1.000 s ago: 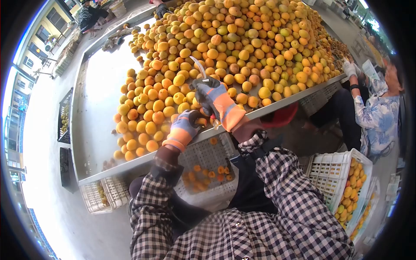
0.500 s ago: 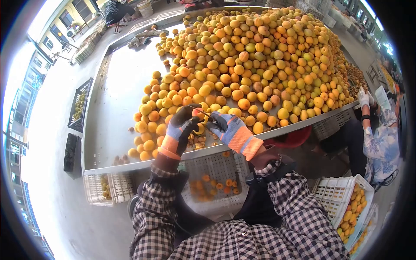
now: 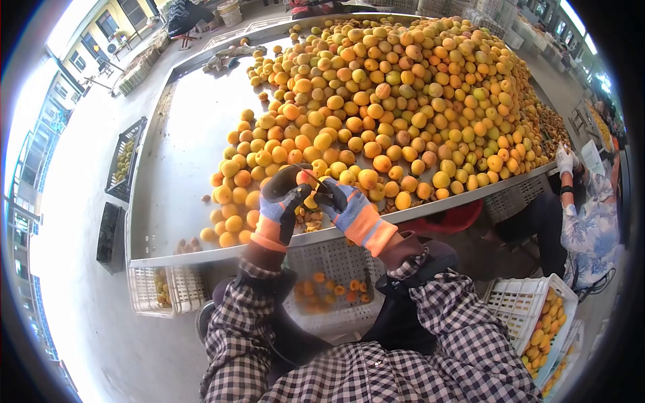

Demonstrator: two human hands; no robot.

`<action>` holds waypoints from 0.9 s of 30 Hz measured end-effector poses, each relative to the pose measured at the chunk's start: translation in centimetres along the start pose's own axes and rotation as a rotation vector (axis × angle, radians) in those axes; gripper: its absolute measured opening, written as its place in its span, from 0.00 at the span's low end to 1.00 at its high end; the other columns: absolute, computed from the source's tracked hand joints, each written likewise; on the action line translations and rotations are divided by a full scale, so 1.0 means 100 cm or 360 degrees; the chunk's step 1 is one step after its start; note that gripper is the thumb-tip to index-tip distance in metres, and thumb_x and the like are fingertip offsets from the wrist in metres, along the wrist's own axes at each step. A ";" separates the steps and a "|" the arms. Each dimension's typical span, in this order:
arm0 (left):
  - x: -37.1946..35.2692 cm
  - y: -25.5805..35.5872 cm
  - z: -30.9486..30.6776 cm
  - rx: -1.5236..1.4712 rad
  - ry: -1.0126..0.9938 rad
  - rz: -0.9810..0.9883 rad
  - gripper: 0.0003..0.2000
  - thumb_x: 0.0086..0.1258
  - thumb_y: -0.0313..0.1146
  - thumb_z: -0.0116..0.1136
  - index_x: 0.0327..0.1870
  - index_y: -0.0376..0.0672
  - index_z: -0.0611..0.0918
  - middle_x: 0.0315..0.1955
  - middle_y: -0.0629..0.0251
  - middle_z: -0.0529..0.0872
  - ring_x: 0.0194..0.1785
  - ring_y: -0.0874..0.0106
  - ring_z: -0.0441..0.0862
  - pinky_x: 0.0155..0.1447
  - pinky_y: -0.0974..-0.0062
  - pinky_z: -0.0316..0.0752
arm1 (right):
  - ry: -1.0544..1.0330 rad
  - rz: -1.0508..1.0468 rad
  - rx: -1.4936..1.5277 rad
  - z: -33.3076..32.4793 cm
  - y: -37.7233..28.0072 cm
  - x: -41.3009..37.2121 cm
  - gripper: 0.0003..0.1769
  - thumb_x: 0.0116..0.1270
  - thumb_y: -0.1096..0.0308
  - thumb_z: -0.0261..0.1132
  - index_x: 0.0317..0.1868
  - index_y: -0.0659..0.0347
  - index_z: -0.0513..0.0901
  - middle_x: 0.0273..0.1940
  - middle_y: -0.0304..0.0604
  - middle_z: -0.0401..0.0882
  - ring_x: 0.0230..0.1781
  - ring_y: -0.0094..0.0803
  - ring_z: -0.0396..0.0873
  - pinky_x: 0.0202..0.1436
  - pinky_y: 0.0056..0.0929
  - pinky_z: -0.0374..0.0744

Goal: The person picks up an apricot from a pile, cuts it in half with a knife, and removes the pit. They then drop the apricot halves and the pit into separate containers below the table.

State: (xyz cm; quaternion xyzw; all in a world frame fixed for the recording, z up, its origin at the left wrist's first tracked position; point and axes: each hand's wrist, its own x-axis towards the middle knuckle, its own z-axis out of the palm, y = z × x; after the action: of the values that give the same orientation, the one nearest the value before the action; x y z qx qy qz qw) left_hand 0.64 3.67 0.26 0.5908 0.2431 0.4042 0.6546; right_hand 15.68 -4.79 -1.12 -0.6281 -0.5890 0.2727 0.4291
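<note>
Knife (image 3: pixel 312 177) against fruit (image 3: pixel 302 179), between the hands
Left hand (image 3: pixel 274 205) curls round the fruit, right hand (image 3: pixel 354 211) pinches the knife; slipping could cut the left.

A round fruit (image 3: pixel 304 178), orange-red and mostly hidden, is held above the table (image 3: pixel 168 174) near its front edge; a thin knife (image 3: pixel 312 176) slants over it. Yellow-orange fruits (image 3: pixel 403 101) heap up toward the back right corner.
</note>
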 end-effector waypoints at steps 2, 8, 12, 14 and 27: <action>-0.005 -0.004 0.002 -0.0050 0.0035 0.0016 0.21 0.64 0.36 0.68 0.55 0.35 0.80 0.47 0.66 0.84 0.51 0.75 0.79 0.57 0.75 0.74 | 0.0004 0.0000 0.0038 0.004 0.000 0.000 0.13 0.66 0.71 0.64 0.49 0.64 0.77 0.38 0.52 0.84 0.42 0.44 0.84 0.40 0.34 0.79; -0.007 -0.012 -0.005 -0.0212 0.0169 -0.0088 0.22 0.63 0.35 0.69 0.55 0.35 0.79 0.48 0.64 0.84 0.53 0.73 0.80 0.60 0.74 0.74 | 0.0003 -0.0108 0.0034 0.009 -0.001 0.001 0.13 0.65 0.72 0.64 0.49 0.64 0.76 0.38 0.52 0.84 0.43 0.43 0.84 0.41 0.33 0.79; 0.003 -0.004 -0.020 0.0097 -0.0083 -0.0034 0.22 0.61 0.32 0.70 0.55 0.34 0.80 0.49 0.62 0.85 0.53 0.72 0.81 0.60 0.74 0.74 | -0.0085 -0.0071 0.0112 0.004 -0.003 0.000 0.14 0.65 0.72 0.63 0.50 0.64 0.75 0.39 0.53 0.84 0.43 0.46 0.84 0.41 0.34 0.79; -0.001 0.006 -0.020 0.0208 -0.0111 -0.0043 0.21 0.60 0.31 0.70 0.54 0.34 0.80 0.48 0.62 0.85 0.52 0.73 0.81 0.60 0.75 0.74 | -0.0096 -0.0073 0.0088 0.002 -0.006 -0.003 0.14 0.65 0.72 0.63 0.50 0.64 0.75 0.38 0.53 0.83 0.42 0.48 0.83 0.41 0.35 0.79; -0.015 0.003 -0.012 -0.0076 0.0072 -0.0080 0.21 0.67 0.32 0.66 0.58 0.32 0.78 0.48 0.62 0.85 0.53 0.73 0.80 0.59 0.74 0.74 | 0.0030 -0.0228 -0.0109 0.014 -0.010 -0.003 0.18 0.67 0.66 0.63 0.53 0.63 0.73 0.40 0.58 0.81 0.43 0.58 0.79 0.40 0.43 0.78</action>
State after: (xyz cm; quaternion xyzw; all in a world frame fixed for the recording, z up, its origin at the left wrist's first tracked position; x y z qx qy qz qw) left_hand -1.20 3.10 0.06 0.5595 0.2631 0.4065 0.6727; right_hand 13.95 -4.81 -0.99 -0.6011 -0.6375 0.2150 0.4313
